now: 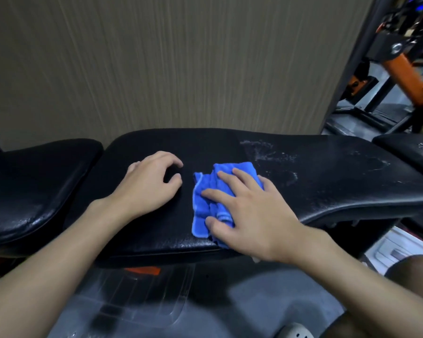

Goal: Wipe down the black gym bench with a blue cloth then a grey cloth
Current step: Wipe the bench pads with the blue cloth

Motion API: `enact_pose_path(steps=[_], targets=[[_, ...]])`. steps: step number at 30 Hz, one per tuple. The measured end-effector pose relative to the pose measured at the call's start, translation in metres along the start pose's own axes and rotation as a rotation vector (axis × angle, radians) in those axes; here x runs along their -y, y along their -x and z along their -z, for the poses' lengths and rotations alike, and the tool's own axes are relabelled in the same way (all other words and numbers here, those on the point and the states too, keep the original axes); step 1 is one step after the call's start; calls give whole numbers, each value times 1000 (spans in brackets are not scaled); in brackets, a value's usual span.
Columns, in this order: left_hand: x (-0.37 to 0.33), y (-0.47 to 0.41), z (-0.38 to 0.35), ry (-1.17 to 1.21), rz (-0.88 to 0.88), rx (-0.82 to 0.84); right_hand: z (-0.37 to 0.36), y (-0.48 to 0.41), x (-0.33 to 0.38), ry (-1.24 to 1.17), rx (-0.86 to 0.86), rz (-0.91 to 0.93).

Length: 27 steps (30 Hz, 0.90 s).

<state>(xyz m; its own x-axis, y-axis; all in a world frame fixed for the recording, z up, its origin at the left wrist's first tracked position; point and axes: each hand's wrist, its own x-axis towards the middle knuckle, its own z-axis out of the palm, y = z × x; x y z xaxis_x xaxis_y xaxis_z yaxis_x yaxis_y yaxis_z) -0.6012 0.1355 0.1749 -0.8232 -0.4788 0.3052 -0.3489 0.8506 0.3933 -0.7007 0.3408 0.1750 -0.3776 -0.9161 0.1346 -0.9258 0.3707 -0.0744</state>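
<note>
At the far left a separate black seat pad [34,181] is seen, set just beside the left end of the black gym bench [327,181], with a narrow gap between the two. The left hand [149,186] is laid on the bare bench surface, toward its left end; its fingers are curled loosely and nothing is held in it. Just to its right, the blue cloth [205,206] is found crumpled on the bench, reaching down to the near edge. The cloth is pressed flat against the padding by the right hand [249,213], whose fingers are spread wide over it rather than closed around it. Further right, toward the far edge, pale wet streaks [269,152] are visible on the black surface. At the right edge of the view another black pad [410,147] is partly seen.
</note>
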Motion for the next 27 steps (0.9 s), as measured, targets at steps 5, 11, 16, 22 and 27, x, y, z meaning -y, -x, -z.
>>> enact_pose_path(steps=[5, 11, 16, 22, 27], targets=[[-19, -14, -13, 20, 2, 53, 2, -2, -3, -8, 6, 1], [-13, -13, -23, -84, 1, 54, -1, -61, -32, -4, 36, -62], [-14, -12, -26, -140, 3, 112, -10, -126, -68, -6, 33, -127], [-13, -13, -25, -137, -19, 80, -13, -188, -100, -37, 43, -228], [-13, -14, -23, -124, -26, 76, -16, -195, -103, -21, 54, -265]])
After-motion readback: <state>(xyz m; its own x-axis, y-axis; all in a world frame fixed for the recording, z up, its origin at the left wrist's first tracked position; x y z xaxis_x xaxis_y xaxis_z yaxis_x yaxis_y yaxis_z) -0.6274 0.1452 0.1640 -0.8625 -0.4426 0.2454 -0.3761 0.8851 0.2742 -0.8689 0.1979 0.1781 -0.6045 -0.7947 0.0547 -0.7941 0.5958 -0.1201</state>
